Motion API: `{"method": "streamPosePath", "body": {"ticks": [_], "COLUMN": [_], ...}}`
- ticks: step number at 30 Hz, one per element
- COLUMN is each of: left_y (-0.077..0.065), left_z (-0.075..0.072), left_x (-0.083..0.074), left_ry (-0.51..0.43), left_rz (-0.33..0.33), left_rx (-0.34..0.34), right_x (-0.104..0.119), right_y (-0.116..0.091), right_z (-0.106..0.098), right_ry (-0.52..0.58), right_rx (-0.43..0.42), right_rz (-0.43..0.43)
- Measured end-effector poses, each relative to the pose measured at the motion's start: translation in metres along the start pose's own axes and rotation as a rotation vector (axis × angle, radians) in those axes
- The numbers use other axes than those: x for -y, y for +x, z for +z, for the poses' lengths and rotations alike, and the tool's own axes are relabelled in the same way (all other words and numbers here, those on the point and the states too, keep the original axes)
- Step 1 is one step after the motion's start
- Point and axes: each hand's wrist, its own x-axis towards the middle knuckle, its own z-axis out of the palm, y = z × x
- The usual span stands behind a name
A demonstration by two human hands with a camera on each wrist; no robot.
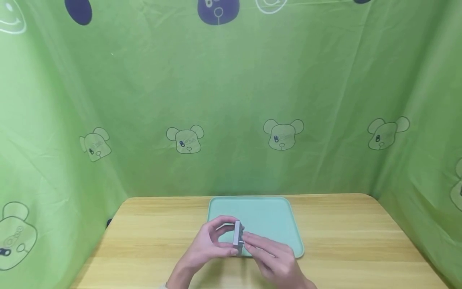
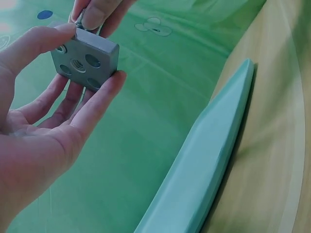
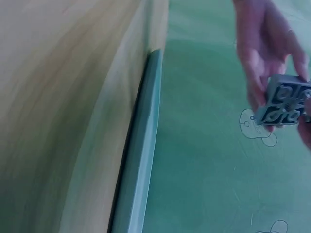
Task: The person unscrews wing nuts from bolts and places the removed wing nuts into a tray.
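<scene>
My left hand (image 1: 203, 245) grips a square grey block (image 1: 236, 233) by its edges, thumb on one side and fingers on the other. In the left wrist view the block (image 2: 90, 62) shows several round holes, with a threaded one in the middle. Its other face, in the right wrist view, has raised rings around the block's (image 3: 283, 103) holes. My right hand (image 1: 276, 257) pinches a thin metal screw (image 1: 242, 242) at that ringed face. The screw is mostly hidden behind the fingertips. Both hands are above the near part of a mint-green tray (image 1: 260, 210).
The tray lies on a light wooden table (image 1: 343, 233), reaching toward its back edge. Green cloth (image 1: 231, 168) printed with bear heads hangs behind the table and along both sides.
</scene>
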Motion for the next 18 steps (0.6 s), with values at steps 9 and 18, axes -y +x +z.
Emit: {"method": "streamPosePath", "body": {"ticks": [9, 18], "left_y": [0.001, 0.0008], "left_z": [0.0016, -0.0008], "left_x": [-0.0029, -0.0026], "left_ry": [0.016, 0.011], "left_rz": [0.019, 0.047], "left_rx": [0.007, -0.044], "right_x": [0.0, -0.001], "right_y": [0.0026, -0.0046], "right_z": [-0.0018, -0.0063], "right_ry": [-0.055, 0.153], "right_rx": [0.014, 0.02], "right_rz": [-0.088, 0.249]}}
